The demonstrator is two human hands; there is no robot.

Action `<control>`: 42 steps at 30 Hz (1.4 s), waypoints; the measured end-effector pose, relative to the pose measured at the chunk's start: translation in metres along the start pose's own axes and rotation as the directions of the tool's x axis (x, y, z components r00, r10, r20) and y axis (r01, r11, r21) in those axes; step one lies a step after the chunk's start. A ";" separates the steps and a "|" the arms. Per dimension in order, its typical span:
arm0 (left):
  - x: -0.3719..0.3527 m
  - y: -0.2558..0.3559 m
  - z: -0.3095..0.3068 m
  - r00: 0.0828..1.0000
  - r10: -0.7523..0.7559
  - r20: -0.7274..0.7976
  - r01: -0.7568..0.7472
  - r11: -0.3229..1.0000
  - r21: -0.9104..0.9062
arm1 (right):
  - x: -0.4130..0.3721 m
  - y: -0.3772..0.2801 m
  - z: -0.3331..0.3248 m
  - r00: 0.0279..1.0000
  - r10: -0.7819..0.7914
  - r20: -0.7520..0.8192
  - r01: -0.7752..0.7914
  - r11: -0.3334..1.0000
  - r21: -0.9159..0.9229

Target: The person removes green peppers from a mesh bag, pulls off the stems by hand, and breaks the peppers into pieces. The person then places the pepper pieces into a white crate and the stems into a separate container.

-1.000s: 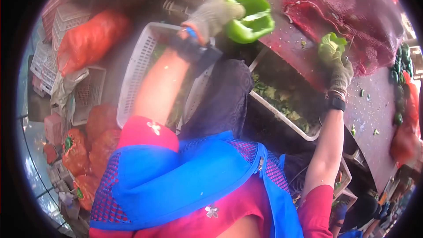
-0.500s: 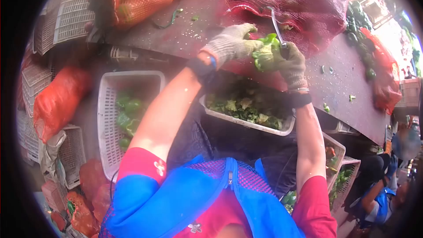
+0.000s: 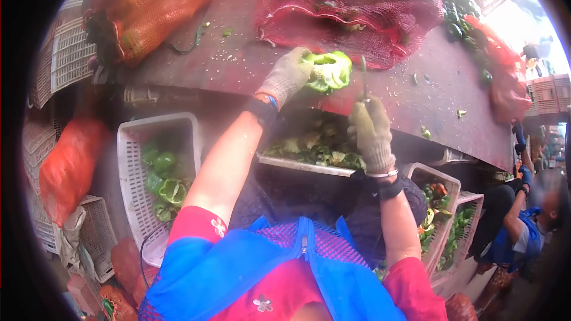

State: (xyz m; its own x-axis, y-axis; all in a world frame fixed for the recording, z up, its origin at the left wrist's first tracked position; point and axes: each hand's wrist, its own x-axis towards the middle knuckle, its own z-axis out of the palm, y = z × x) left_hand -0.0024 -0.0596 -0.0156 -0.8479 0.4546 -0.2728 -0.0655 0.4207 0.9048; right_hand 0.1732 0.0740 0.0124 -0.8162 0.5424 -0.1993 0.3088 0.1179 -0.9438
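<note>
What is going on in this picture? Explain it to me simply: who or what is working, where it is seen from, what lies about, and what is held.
There is no machine here. A person is working, seen from a camera worn on their own head, looking forward and down; its round lens bends the edges. The gloved left hand holds a cut green pepper. The gloved right hand grips a thin blade-like tool, apart from the pepper. On the table lie a red mesh sack, an orange mesh sack and small green scraps. Below its edge, a pale crate holds green peppers.
</note>
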 end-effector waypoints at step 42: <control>0.014 0.005 0.029 0.981 0.171 -0.088 -0.158 0.978 0.136 | -0.041 0.031 -0.031 0.957 -0.248 0.148 0.287 0.765 -0.576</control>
State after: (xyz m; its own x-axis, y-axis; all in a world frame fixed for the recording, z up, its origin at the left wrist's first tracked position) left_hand 0.0003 -0.0281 -0.0244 -0.8896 0.4489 -0.0846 0.1412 0.4463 0.8837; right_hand 0.2315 0.0810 0.0000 -0.9303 0.3668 0.0038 0.2833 0.7251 -0.6276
